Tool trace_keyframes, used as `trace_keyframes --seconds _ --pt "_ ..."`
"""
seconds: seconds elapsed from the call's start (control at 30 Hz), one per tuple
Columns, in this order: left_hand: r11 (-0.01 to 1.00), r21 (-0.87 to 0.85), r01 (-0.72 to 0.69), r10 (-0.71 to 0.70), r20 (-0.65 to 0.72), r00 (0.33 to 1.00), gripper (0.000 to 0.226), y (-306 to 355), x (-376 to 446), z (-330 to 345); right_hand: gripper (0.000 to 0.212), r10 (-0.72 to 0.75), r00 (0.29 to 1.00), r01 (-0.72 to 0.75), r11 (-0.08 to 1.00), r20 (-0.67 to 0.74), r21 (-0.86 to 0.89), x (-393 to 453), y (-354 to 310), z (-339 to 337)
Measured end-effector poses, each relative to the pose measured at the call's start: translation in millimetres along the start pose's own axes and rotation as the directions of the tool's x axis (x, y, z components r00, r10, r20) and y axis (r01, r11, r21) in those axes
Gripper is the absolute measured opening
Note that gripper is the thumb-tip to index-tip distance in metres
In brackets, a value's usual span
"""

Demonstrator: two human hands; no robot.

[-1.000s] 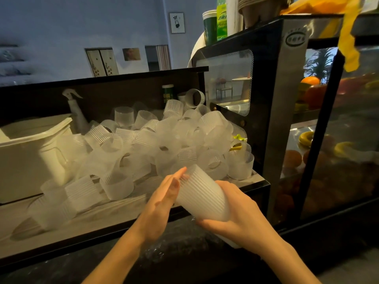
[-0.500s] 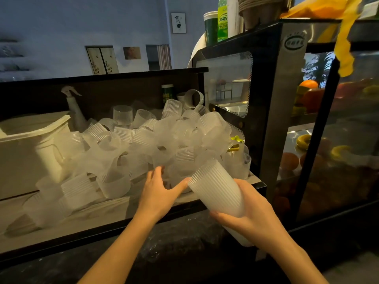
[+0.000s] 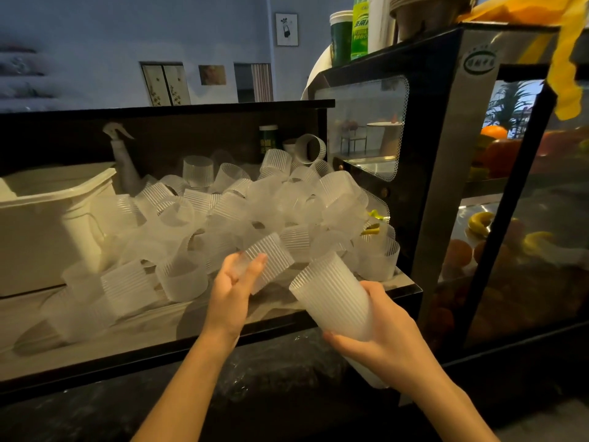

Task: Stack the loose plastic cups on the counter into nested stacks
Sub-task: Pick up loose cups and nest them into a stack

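- my left hand [image 3: 234, 283] grips one ribbed cup [image 3: 269, 261] by its base.
- my right hand [image 3: 379, 333] grips the nested stack [image 3: 334, 296], tilted.
- loose cups [image 3: 223, 205] heaped on desk [image 3: 95, 339].

The right hand [image 3: 379, 339] covers the lower end of the nested stack [image 3: 334, 298]. At nine o'clock the white tub [image 3: 47, 218] runs past the frame edge; at three, fruit [image 3: 459, 253] blurs behind glass.

green bottle [image 3: 360, 27] label, cabinet logo [image 3: 481, 62], perhaps unreadable
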State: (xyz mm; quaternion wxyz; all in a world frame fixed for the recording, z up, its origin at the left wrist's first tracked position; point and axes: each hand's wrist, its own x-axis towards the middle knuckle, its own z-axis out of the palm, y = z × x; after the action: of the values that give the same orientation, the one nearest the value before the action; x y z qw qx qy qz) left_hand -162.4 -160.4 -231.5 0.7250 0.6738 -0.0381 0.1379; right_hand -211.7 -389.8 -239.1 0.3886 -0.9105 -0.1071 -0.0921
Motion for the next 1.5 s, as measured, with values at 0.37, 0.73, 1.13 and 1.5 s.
trace_keyframes --seconds 0.37,0.73,1.13,1.5 --pt "0.994 -0.043 -0.100 0.106 0.188 0.977 0.062 2.2 -10.5 -6.0 0.081 -0.054 0.997 0.069 0.961 0.061 -0.268 3.8 -24.4 -0.1" --pt "0.976 0.046 -0.213 0.207 0.111 0.972 0.105 6.6 -21.1 -7.6 0.075 -0.104 0.989 0.122 0.974 0.104 -0.191 15.2 -56.7 9.3" --pt "0.671 0.685 -0.284 0.642 -0.344 0.686 0.057 16.4 -38.3 -105.5 0.076 -0.115 0.978 0.095 0.988 0.175 0.118 32.8 -82.7 37.7" --pt "0.763 0.598 0.246 0.103 -0.487 0.867 0.106 22.1 -32.3 -199.1 0.069 -0.101 0.963 0.084 0.994 0.252 0.077 40.9 -101.0 58.0"
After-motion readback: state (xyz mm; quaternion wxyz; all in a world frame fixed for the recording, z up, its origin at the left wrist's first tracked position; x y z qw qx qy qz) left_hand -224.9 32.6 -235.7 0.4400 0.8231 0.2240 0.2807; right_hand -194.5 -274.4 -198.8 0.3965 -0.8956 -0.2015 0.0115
